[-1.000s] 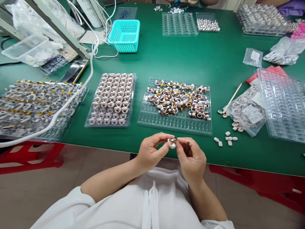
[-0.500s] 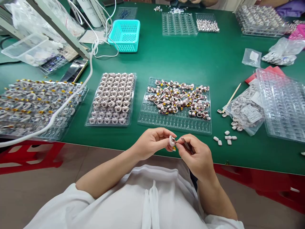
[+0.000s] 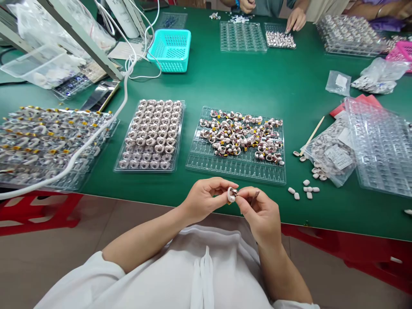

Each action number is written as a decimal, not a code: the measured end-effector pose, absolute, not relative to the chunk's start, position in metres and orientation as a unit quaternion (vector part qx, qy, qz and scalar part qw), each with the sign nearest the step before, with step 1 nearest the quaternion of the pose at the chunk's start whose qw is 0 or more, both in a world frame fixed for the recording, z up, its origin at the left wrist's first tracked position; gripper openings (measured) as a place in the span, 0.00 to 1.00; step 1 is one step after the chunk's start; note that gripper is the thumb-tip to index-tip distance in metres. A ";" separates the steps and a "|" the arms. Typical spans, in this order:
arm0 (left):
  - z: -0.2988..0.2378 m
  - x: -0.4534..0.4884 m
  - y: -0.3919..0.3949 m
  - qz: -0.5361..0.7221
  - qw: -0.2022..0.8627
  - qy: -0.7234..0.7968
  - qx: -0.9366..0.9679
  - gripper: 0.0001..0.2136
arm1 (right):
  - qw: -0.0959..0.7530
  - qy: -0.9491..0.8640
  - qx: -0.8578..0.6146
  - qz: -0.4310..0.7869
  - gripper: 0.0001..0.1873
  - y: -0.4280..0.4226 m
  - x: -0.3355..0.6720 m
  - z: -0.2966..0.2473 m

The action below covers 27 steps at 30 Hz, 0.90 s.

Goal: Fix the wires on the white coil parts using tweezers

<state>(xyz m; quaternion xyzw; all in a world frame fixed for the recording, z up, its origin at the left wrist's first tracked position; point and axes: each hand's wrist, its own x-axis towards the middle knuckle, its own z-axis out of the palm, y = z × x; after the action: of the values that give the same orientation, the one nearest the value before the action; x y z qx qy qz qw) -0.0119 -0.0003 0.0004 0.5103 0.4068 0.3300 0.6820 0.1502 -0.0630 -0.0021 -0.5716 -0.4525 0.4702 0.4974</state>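
Observation:
Near the front edge of the table, my left hand pinches a small pale C-shaped earbud piece between thumb and fingers. My right hand meets it from the right, thumb and forefinger closed at the piece's inner side. A dark flat metal tool sticks up between the right fingers; its tip is hidden. Just beyond my hands, a clear tray bears a jumble of similar pieces with yellow tabs. Left of it, another clear tray holds pale shells in neat rows.
A crowded tray of yellow-tabbed parts lies far left under a white cable. Pale caps, a wooden stick, a bag of caps and clear trays lie right. Behind are a turquoise basket and co-workers' hands.
The earbud piece has turned a little in my fingers, and its yellow tab shows less. My right hand has shifted slightly left. Co-workers' hands now show at the far side.

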 end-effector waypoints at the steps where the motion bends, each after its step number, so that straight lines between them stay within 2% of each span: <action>1: 0.000 -0.012 0.000 0.331 0.674 0.409 0.519 0.10 | 0.505 -0.459 -0.571 0.457 0.06 -0.063 0.149 -0.003; 5: 0.000 -0.013 0.000 0.321 0.637 0.417 0.563 0.10 | 0.511 -0.530 -0.563 0.375 0.02 -0.065 0.149 -0.004; 8: 0.002 -0.012 -0.001 0.325 0.605 0.408 0.601 0.10 | 0.496 -0.579 -0.559 0.327 0.07 -0.066 0.150 -0.002; 14: 0.002 -0.012 -0.001 0.355 0.568 0.370 0.644 0.10 | 0.534 -0.520 -0.549 0.379 0.08 -0.067 0.147 -0.002; 21: -0.001 -0.012 -0.004 0.351 0.617 0.364 0.603 0.09 | 0.561 -0.470 -0.547 0.407 0.07 -0.068 0.142 -0.003; 27: 0.005 -0.010 -0.003 0.324 0.695 0.391 0.509 0.08 | 0.533 -0.538 -0.557 0.340 0.11 -0.070 0.144 -0.001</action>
<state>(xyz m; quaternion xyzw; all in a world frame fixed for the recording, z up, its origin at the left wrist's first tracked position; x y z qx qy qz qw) -0.0097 -0.0030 0.0049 0.5090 0.3912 0.3244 0.6948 0.1443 -0.0700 -0.0012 -0.5569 -0.5382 0.3404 0.5333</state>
